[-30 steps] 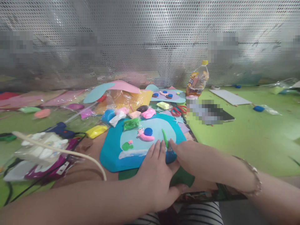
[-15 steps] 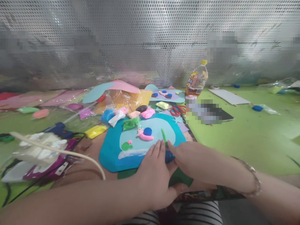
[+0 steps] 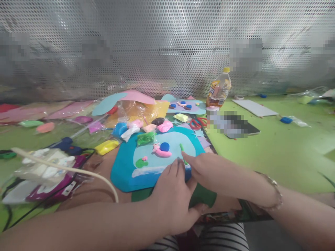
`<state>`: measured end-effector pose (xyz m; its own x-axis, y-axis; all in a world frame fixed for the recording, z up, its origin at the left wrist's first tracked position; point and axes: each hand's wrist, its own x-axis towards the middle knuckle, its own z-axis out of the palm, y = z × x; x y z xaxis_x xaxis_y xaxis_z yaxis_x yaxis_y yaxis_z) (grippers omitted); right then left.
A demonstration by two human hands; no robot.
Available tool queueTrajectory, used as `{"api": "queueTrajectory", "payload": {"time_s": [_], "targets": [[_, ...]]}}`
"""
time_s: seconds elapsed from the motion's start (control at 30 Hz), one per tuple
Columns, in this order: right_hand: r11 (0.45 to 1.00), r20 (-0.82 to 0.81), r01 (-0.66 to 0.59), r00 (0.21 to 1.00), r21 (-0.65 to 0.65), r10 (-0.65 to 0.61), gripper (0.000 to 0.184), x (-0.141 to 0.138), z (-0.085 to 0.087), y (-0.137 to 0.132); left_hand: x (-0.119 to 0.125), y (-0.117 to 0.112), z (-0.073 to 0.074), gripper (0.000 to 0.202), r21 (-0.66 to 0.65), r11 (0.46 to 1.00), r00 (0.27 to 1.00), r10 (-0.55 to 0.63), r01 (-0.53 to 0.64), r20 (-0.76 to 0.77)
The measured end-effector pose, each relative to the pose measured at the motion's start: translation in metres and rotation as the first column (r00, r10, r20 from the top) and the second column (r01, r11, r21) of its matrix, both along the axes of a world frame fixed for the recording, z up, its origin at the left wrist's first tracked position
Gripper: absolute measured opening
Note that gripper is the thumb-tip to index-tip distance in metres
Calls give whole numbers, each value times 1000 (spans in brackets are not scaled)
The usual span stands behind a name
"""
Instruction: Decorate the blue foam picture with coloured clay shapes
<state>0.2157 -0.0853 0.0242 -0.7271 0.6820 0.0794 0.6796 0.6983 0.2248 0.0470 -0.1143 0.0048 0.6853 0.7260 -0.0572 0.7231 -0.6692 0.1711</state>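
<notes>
A blue paper picture (image 3: 121, 170) lies before me, with a pale inner panel. On it are a pink clay snail body (image 3: 163, 152) with a round blue shell, a green clay lily pad (image 3: 141, 163) with a small pink flower, and a white-edged blue clay band (image 3: 146, 173) along the bottom. My left hand (image 3: 171, 195) rests flat over the picture's lower edge, fingers stretched out and holding nothing. From the right, my right hand (image 3: 209, 170) reaches in with its index finger extended, touching a thin green clay strip (image 3: 182, 148). Its other fingers are partly hidden.
Bagged clay packets, among them a green one (image 3: 146, 138) and a yellow one (image 3: 107, 147), lie around the picture's far side. Red scissors (image 3: 198, 122), a bottle (image 3: 219, 89) and a tablet-like dark object (image 3: 251, 127) stand or lie beyond. A power strip with cables (image 3: 52, 184) sits left.
My right index finger has moved up and slightly left, from the strip's lower end to about its middle. My left hand stays nearly in place, its fingertips slightly lower.
</notes>
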Motion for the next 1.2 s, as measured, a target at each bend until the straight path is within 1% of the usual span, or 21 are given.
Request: {"api": "queueTrajectory", "payload": {"time_s": [0.13, 0.2, 0.27, 0.4, 0.57, 0.63, 0.7, 0.8, 0.87, 0.9, 0.97, 1.07, 1.2], "targets": [[993, -63, 23, 998, -119, -31, 26, -5, 1, 2, 0, 1, -2, 73, 35, 999, 999, -25, 24, 29], [987, -81, 25, 996, -161, -39, 20, -5, 1, 4, -1, 1, -3, 72, 54, 998, 998, -29, 27, 47], [985, -84, 28, 996, -172, -43, 20, -4, -1, 7, -1, 1, -4, 72, 64, 998, 998, -28, 24, 53], [988, -60, 19, 998, -156, -29, 26, -4, -3, 8, -2, 1, -3, 73, 68, 997, 999, -21, 19, 40], [985, -46, 58, 997, -160, -66, 24, -2, 3, 9, -2, 0, -2, 73, 70, 997, 1000, -20, 18, 19], [989, -42, 68, 996, -129, -74, 26, 1, 6, 11, -2, 1, -2, 74, 73, 997, 1000, -14, 14, 3], [996, -20, 74, 997, -52, -75, 31, 3, 7, 14, -2, 1, -2, 75, 74, 997, 1000, -5, 5, 0], [996, 136, 4, 991, 93, -17, 29, 5, 5, 18, -2, 2, -3, 76, 81, 997, 1000, 8, -10, 18], [988, 232, -54, 972, 145, 19, 24, 5, 3, 21, -3, 3, -3, 76, 90, 996, 999, 19, -22, 25], [985, 254, -67, 967, 157, 26, 23, 5, 3, 22, -3, 4, -3, 77, 93, 995, 999, 23, -25, 26], [984, 242, -64, 970, 165, 22, 21, 5, 1, 23, -2, 5, -2, 77, 95, 995, 999, 25, -27, 22], [986, 183, -41, 983, 161, 11, 20, 5, -2, 20, -1, 5, -1, 76, 94, 995, 1000, 20, -22, 15], [989, 134, -9, 991, 150, -11, 39, 7, -5, 13, 0, 4, -1, 75, 90, 995, 999, 30, -32, 26]]}}
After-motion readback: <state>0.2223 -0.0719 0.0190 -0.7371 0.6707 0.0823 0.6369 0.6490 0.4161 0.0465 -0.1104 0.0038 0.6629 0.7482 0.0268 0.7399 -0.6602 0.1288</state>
